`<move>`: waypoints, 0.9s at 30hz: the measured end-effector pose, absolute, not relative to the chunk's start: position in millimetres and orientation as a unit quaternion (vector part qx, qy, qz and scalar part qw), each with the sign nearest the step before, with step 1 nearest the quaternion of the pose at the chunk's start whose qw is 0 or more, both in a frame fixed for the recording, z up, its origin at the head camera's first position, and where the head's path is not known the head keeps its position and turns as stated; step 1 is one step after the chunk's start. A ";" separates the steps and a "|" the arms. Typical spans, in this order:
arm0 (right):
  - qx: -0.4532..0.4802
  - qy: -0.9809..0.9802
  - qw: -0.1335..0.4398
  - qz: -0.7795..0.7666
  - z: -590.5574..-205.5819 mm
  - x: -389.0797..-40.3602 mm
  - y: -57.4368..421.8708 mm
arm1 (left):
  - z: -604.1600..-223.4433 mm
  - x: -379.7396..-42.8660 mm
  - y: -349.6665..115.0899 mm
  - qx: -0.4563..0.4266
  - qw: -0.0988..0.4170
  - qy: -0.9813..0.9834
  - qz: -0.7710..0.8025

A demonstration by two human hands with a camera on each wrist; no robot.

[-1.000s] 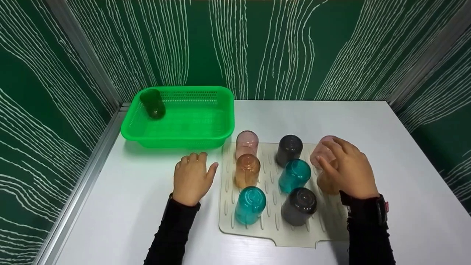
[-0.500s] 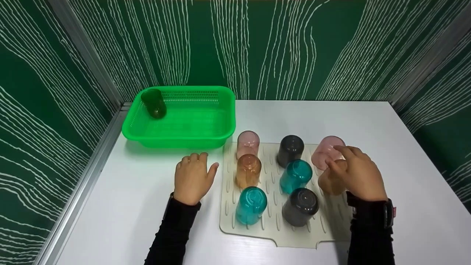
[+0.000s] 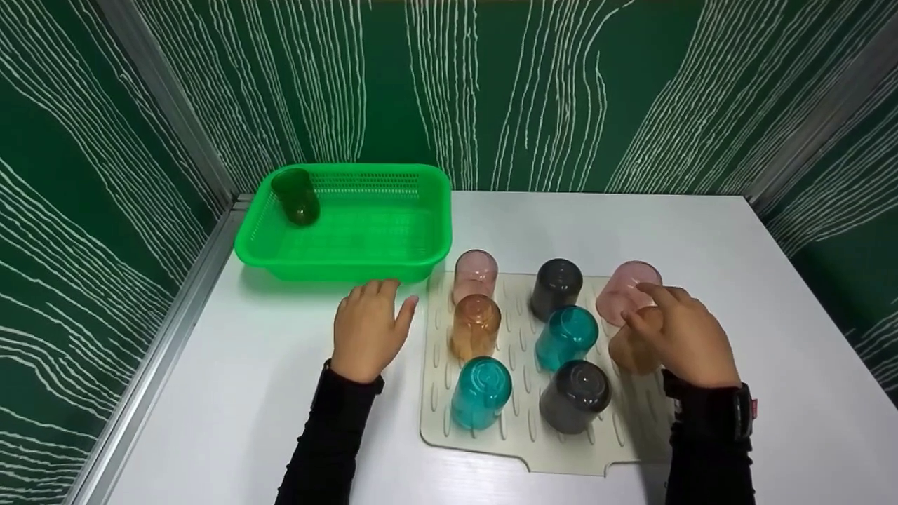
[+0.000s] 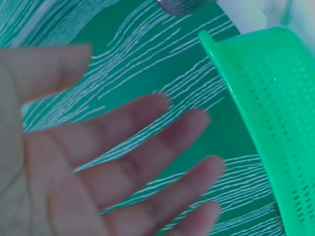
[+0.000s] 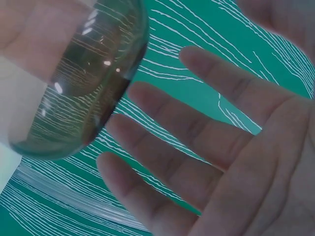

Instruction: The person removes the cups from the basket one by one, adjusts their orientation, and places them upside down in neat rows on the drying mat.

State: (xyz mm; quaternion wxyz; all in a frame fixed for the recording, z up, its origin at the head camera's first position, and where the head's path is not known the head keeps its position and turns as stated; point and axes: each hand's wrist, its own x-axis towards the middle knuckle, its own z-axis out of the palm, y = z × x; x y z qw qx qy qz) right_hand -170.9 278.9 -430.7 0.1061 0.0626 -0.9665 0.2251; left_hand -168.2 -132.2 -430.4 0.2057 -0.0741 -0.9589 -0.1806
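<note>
Upside-down see-through cups stand in rows on a beige drying mat (image 3: 515, 421). My right hand (image 3: 691, 337) hovers at the mat's right side, fingers apart and holding nothing, partly covering an amber cup (image 3: 635, 347). In the right wrist view that amber cup (image 5: 93, 73) stands just beyond the fingertips. Behind it is a pink cup (image 3: 628, 284). My left hand (image 3: 368, 330), fingers spread, is left of the mat, in front of a green basket (image 3: 344, 270). The basket's wall (image 4: 275, 123) rises beyond those fingers in the left wrist view. A dark-looking cup (image 3: 296, 198) leans in the basket's back left corner.
The left row has a pink cup (image 3: 476, 277), an amber cup (image 3: 476, 326) and a teal cup (image 3: 481, 393). A grey cup (image 3: 556, 289), a teal cup (image 3: 567, 338) and another grey cup (image 3: 575, 396) form the middle row. Green patterned panels (image 3: 519, 91) enclose the white table (image 3: 231, 393).
My right hand has drawn back and to the right, off the pink cup and partly off the amber one. My left hand has edged forward toward the basket. The cups stand as before.
</note>
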 end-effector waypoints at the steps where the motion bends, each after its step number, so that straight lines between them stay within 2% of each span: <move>1: 0.063 -0.966 0.106 0.226 -430.8 -170.4 279.5 | -428.7 -170.9 -133.2 -0.078 0.218 -0.955 -0.187; 4: 0.065 -0.966 0.107 0.228 -430.7 -169.0 281.1 | -421.0 -181.3 -137.1 -0.087 0.244 -0.947 -0.191; 6: 0.066 -0.965 0.110 0.228 -430.3 -168.3 282.4 | -411.4 -190.6 -140.9 -0.089 0.241 -0.946 -0.195; 9: 0.062 -0.965 0.111 0.228 -429.5 -168.1 283.3 | -391.5 -209.1 -149.2 -0.086 0.216 -0.952 -0.198; 16: 0.058 -0.965 0.118 0.227 -428.7 -166.6 282.9 | -343.6 -259.9 -175.4 -0.052 0.109 -0.972 -0.200; 19: 0.061 -0.964 0.120 0.229 -429.2 -166.2 283.1 | -328.7 -277.8 -187.3 -0.028 0.095 -0.974 -0.203; 22: 0.062 -0.964 0.120 0.230 -430.5 -166.0 283.9 | -317.4 -292.2 -198.2 -0.007 0.111 -0.972 -0.206; 27: 0.064 -0.964 0.119 0.230 -430.9 -165.8 284.9 | -306.7 -309.5 -214.3 0.017 0.179 -0.962 -0.204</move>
